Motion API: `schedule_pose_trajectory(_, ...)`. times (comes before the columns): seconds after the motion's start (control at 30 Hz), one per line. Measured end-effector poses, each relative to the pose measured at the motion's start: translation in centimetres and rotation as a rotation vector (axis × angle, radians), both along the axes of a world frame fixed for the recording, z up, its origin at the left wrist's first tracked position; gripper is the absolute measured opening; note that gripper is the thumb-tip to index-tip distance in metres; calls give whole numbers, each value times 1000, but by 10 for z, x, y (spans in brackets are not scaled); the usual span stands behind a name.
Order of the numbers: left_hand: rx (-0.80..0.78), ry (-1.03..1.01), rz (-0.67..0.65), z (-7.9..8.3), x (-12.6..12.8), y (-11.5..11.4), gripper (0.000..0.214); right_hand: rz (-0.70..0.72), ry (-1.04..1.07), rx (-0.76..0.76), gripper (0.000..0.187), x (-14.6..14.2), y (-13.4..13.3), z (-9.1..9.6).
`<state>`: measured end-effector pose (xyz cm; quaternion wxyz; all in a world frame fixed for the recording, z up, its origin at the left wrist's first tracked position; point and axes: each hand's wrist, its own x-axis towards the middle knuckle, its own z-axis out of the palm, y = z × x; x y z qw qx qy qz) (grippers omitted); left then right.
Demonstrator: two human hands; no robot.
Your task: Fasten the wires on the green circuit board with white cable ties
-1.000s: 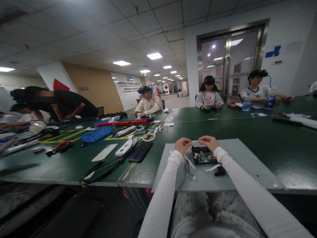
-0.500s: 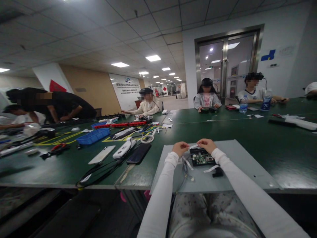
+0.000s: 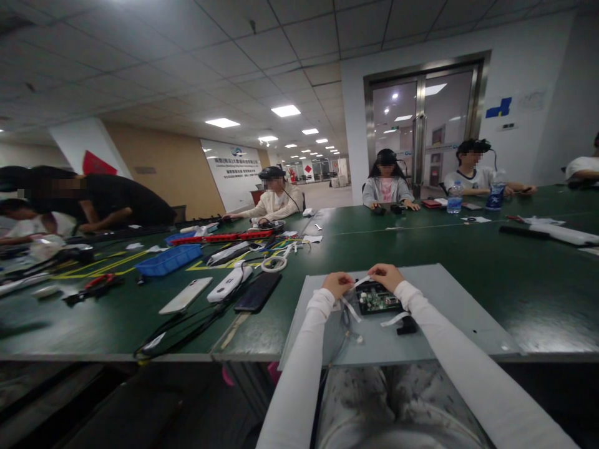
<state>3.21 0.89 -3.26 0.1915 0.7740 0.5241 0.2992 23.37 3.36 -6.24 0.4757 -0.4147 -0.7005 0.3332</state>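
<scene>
A short white strip (image 3: 362,282), maybe tape or a flat cable, is stretched between my two hands above the far edge of a circuit board (image 3: 377,300) in a black case. My left hand (image 3: 339,284) pinches its left end, and my right hand (image 3: 384,275) pinches the right end. The case lies on a grey panel (image 3: 449,305). A second white strip (image 3: 352,310) lies left of the board, near a thin cable with a small white connector (image 3: 359,340). At the front right are another white strip (image 3: 393,320) and a small black part (image 3: 407,325).
Left of the panel lie a black phone (image 3: 257,293), a white power bank (image 3: 229,282) with cables and a white phone (image 3: 186,295). Beyond them stand a blue tray (image 3: 169,259) and a roll of white tape (image 3: 274,264). Several people sit around the green table (image 3: 346,240).
My left hand has dropped slightly, so the strip between my hands now slants down to the left. The whole view has shifted a little. The board stays on the panel.
</scene>
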Motion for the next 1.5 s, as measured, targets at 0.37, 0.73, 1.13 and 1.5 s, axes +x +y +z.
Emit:
schedule_pose_trajectory(0.37,-18,29,27,-3,0,-1,16,-16,-100,12,21,-1,-4,2)
schedule_pose_trajectory(0.73,-14,92,54,1,2,-3,16,0,-208,29,28,-2,-7,4)
schedule_pose_trajectory(1.13,-20,103,50,-3,1,-2,15,4,-268,24,25,-3,-9,5)
schedule_pose_trajectory(1.5,-8,141,59,-5,2,-1,14,34,-293,58,25,-4,-9,4)
